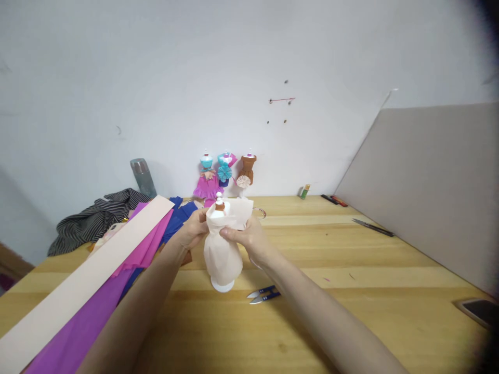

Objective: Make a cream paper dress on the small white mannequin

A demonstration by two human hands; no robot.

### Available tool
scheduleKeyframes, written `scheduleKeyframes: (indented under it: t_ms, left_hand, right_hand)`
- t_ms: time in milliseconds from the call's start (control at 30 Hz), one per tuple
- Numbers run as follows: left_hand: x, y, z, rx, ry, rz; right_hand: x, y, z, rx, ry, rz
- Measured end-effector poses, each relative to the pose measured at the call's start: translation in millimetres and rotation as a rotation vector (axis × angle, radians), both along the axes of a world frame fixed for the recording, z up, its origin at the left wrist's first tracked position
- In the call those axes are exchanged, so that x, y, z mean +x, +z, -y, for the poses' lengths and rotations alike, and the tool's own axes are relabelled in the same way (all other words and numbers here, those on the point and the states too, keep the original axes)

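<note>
A small white dress form (219,200) stands on the table with cream crepe paper (223,257) wrapped round its body like a dress. My left hand (194,228) grips the paper at the form's upper left side; its fingertips are partly hidden behind the form. On the other side my right hand (249,239) is closed on the paper, thumb pressed on the front at the waist and fingers out of sight behind. A loose flap of the paper sticks out to the upper right. Blue-handled thread snips (263,294) lie below my right wrist.
Three dressed mini forms (225,171) stand against the wall. Left lie a long cream strip (89,265), purple paper (74,332), a striped cloth (97,221) and a flask (143,176). Right are a glue stick (304,191), dark tweezers (373,227), pens (334,200) and a phone (477,311).
</note>
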State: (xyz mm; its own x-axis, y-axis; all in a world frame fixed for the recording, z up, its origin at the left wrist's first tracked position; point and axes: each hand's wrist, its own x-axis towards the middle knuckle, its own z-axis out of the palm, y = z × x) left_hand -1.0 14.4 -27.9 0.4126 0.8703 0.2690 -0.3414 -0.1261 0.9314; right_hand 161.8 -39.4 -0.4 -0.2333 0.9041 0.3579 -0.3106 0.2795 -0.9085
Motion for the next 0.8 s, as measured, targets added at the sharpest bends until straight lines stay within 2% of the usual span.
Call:
scheduleKeyframes:
  t_ms: [133,300,400,467,533,633,800]
  left_hand:
    - [-1,4.2,-6,0.052,0.038,-0.005]
    - [5,16.4,7,0.133,0.005,-0.089]
    - [16,27.1,19,0.204,0.201,-0.273]
    - [24,31.7,26,0.199,0.345,-0.366]
    - [27,33.2,29,0.185,0.388,-0.381]
    - [24,31.9,26,0.162,0.362,-0.349]
    - [13,30.3,19,0.161,0.323,-0.328]
  right_hand:
    - [3,-2.7,-10,0.032,-0.159,-0.007]
    - [8,-4.2,-20,0.070,-0.326,0.042]
    - [8,-1.6,-18,0.138,-0.414,0.073]
    - [8,1.1,-16,0.163,-0.417,0.081]
    - [10,3.8,-14,0.144,-0.370,0.093]
    - [16,6.7,-14,0.077,-0.317,0.092]
    - [26,10.5,-20,0.032,-0.379,0.013]
